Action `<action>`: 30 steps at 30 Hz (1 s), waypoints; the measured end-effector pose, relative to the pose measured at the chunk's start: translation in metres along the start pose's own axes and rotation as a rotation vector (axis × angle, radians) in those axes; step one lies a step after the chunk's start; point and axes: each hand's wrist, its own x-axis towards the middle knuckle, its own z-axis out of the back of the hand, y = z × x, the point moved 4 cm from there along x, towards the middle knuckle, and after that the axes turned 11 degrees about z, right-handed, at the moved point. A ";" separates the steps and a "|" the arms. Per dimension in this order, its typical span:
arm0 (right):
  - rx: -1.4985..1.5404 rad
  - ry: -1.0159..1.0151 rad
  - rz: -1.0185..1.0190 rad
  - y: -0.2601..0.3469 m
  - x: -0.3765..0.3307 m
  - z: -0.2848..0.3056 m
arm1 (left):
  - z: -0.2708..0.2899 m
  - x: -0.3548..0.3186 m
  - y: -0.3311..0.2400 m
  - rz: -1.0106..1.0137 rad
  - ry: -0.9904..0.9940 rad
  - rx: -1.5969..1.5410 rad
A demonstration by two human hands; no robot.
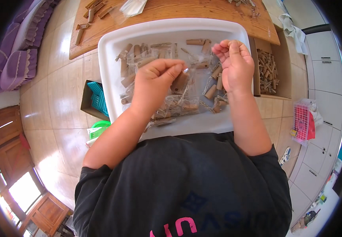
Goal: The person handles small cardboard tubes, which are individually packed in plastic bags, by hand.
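Over the white tray (111, 51) on the lap, the left hand (155, 81) pinched a small clear plastic bag (186, 71) between thumb and forefinger, fingers narrow. The right hand (236, 63) hovered just beside it, fingers curled close; whether it gripped anything, I couldn't tell. Brown wooden pegs (196, 42) lay scattered in the tray, more in the cardboard box (283, 67) alongside.

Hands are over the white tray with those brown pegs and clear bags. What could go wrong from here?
1. The left hand pinches a small shiny piece at its fingertips; it could slip into the clutter of brown pegs and clear bags.
2. The white tray seems to rest partly on the lap, so it might tip.
3. The right hand could snag loose bags.
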 end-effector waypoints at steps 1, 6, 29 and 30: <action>-0.001 -0.001 0.001 -0.001 0.000 0.006 | 0.005 0.002 -0.001 -0.001 -0.033 -0.028; -0.004 0.303 -0.273 -0.013 -0.021 -0.006 | 0.011 0.004 -0.006 0.039 -0.046 -0.085; -0.427 0.520 -0.005 -0.013 -0.018 -0.024 | 0.001 0.003 0.005 -0.046 0.047 0.246; -0.259 0.390 0.004 -0.011 -0.015 -0.019 | 0.001 0.003 0.005 -0.046 0.045 0.247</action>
